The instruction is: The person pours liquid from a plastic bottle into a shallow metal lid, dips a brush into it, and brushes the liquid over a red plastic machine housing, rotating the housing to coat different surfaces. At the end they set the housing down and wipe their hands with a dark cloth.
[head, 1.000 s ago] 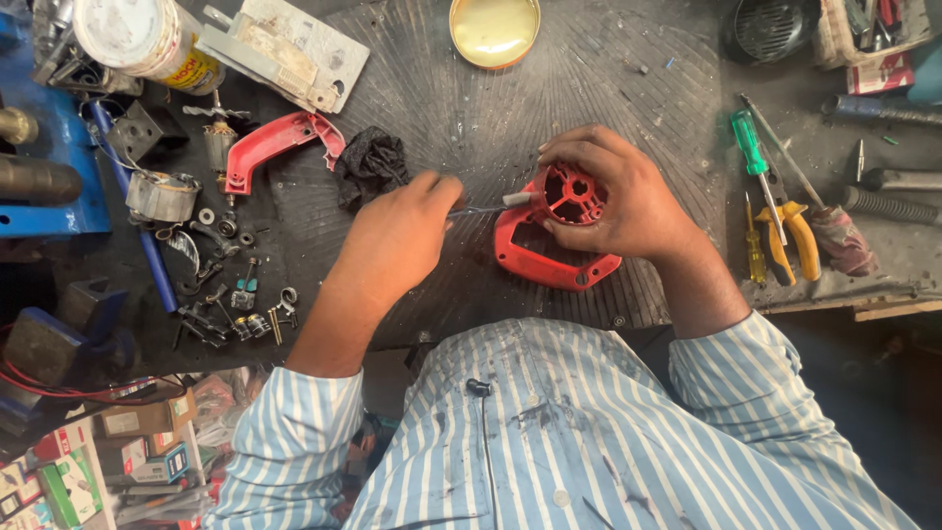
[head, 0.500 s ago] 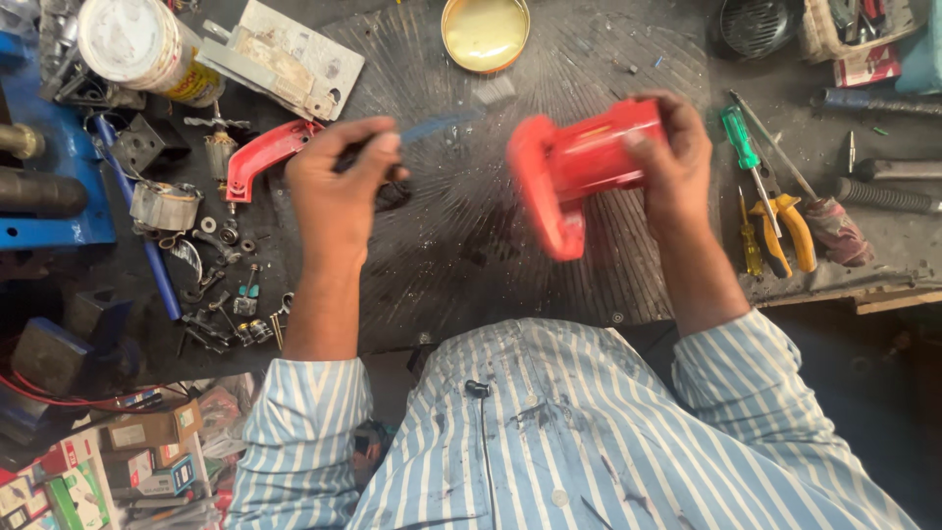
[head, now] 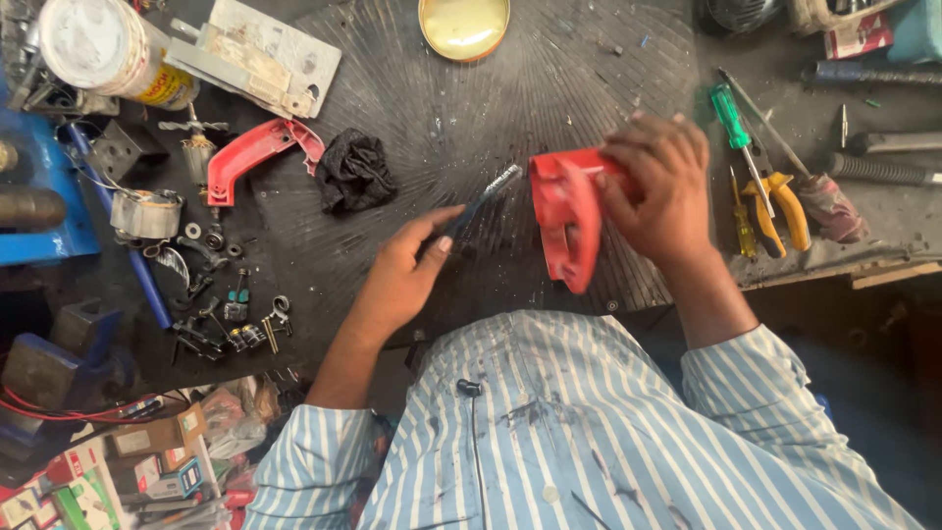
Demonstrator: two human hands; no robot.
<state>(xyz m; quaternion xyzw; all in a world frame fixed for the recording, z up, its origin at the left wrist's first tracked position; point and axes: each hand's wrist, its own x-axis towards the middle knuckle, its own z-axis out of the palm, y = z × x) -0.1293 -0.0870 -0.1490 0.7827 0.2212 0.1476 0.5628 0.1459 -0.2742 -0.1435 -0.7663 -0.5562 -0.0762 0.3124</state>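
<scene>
Since the earlier frame, the left hand (head: 402, 270) has dropped from the far red piece toward the body, gripping a small brush (head: 483, 203) whose bristles point at the red casing (head: 566, 218). That casing, a curved plastic shell, is grasped upright above the tabletop (head: 432, 108) by the right hand (head: 659, 186), whose fingers hide its far end. Two red shells show: this one and another (head: 250, 157) lying flat. Two screwdrivers (head: 736, 128) lie right.

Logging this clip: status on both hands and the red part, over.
Left hand grips a small brush, bristles toward the red housing. Right hand holds the housing above the mat. Nothing between brush and housing; black rag lies apart.
</scene>
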